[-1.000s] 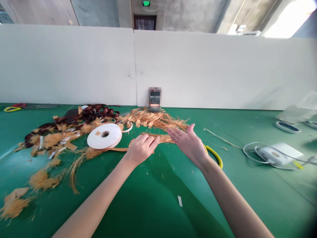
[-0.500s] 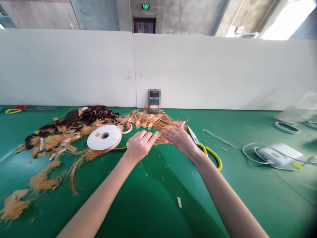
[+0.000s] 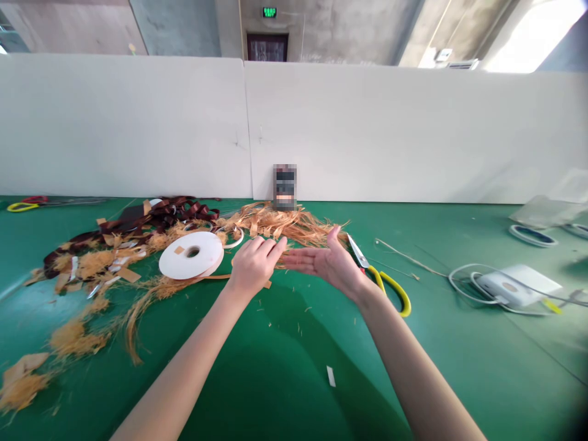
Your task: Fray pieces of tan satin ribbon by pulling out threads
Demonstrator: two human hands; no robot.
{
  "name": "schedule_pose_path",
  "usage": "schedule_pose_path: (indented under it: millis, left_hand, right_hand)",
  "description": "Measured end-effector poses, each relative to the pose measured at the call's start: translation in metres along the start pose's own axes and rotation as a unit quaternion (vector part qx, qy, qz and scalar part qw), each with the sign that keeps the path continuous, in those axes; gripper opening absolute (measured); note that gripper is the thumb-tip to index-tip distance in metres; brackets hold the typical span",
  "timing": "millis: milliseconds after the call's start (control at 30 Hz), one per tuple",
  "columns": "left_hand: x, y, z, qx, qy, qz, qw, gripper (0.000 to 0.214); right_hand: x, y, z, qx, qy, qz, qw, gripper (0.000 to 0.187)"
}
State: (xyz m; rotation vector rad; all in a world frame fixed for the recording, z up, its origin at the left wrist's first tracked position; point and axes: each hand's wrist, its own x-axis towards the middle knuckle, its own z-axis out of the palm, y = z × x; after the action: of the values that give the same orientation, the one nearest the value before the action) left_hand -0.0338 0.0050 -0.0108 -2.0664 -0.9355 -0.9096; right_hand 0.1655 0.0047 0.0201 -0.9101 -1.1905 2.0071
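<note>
My left hand (image 3: 255, 264) is closed, back of the hand up, over the middle of the green table. A tan ribbon (image 3: 215, 277) runs from under a white spool (image 3: 184, 256) to this hand, and a short tan end (image 3: 267, 284) shows below its fingers. Most of what lies in the grip is hidden. My right hand (image 3: 328, 264) is open with the thumb raised and the fingers stretched left, their tips close to my left fingers. Just right of it lie scissors (image 3: 390, 291) with yellow handles. Behind both hands spreads a heap of frayed tan strands (image 3: 303, 223).
Dark brown ribbon (image 3: 184, 211) and tan scraps (image 3: 94, 263) lie left on the green table (image 3: 285, 392). Other scissors (image 3: 22, 205) are at far left. A white device (image 3: 519, 286) with cable sits right. A white partition (image 3: 390, 135) closes the back, a pixelated box (image 3: 285, 187) before it.
My right hand's fingers have stretched further left, toward my left hand. My left hand has shifted slightly left, and the short tan end below it moved along.
</note>
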Motion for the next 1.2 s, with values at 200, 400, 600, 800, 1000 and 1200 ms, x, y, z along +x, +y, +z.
schedule_pose_path:
  millis: [200, 400, 600, 800, 1000, 1200]
  left_hand:
    - [0.000, 0.005, 0.000, 0.020, -0.009, 0.016, 1.000, 0.025]
    - [-0.006, 0.006, 0.004, 0.010, 0.000, -0.009, 1.000, 0.028]
    - [-0.006, 0.009, 0.003, 0.008, 0.009, -0.014, 1.000, 0.028]
    - [-0.009, 0.011, 0.004, -0.005, -0.010, -0.026, 1.000, 0.032]
    - [-0.011, 0.008, 0.005, 0.031, 0.010, -0.012, 0.999, 0.031]
    - [-0.013, 0.005, 0.003, 0.038, -0.024, -0.027, 0.999, 0.040]
  right_hand:
    - [0.007, 0.001, 0.011, 0.108, 0.068, -0.232, 0.964, 0.083]
    - [-0.005, 0.001, -0.002, 0.080, 0.047, -0.223, 0.970, 0.084]
    - [0.002, 0.008, 0.000, -0.021, -0.005, 0.037, 0.999, 0.106]
    - [0.022, 0.006, 0.010, 0.027, 0.170, -0.142, 0.975, 0.093]
    - [0.010, -0.002, 0.019, 0.120, 0.078, -0.264, 0.954, 0.081]
    - [0.002, 0.001, 0.009, -0.004, -0.099, -0.029, 0.995, 0.107]
